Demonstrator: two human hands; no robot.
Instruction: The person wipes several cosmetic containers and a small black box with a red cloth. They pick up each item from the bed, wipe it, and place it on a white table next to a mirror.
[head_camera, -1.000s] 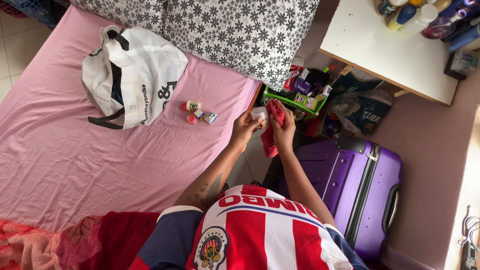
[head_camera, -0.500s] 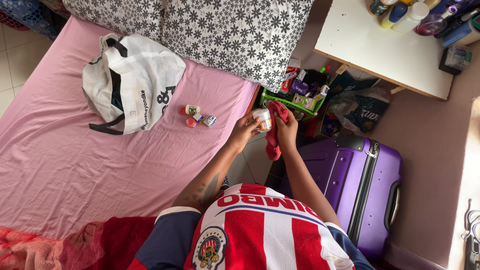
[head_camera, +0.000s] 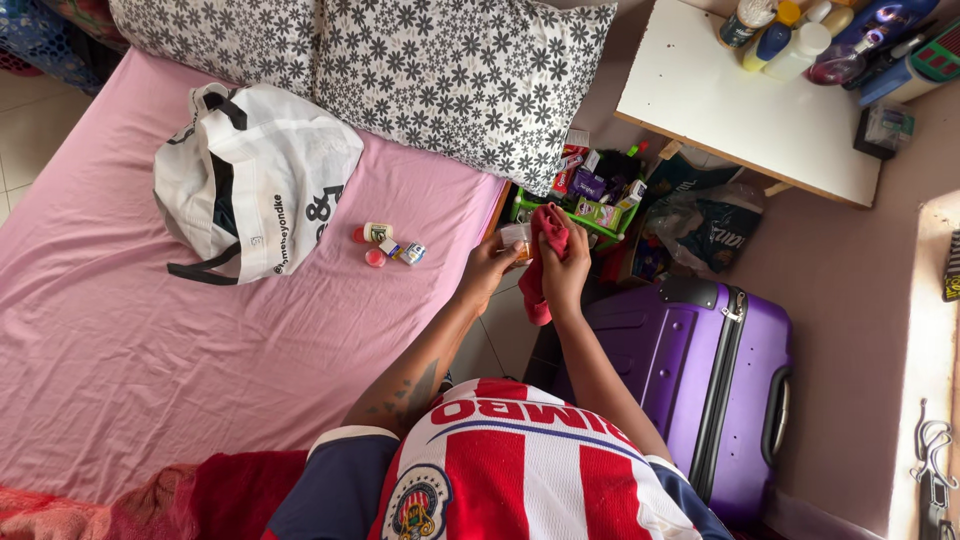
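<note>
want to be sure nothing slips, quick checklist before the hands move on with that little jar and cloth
1. Left hand grips the jar: ok, fingers wrap it.
2. Right hand holds the red cloth: ok, cloth pressed against the jar, its tail hanging free.
3. Jar lid closed: cannot tell, the cloth and fingers hide the top.
4. Jar over the bed: not ok, it is held past the bed edge, above the floor gap by the green basket.
5. Small bottles on the bed settled: ok, lying together beside the white bag.
6. Suitcase clear of the hands: ok, apart from them.
</note>
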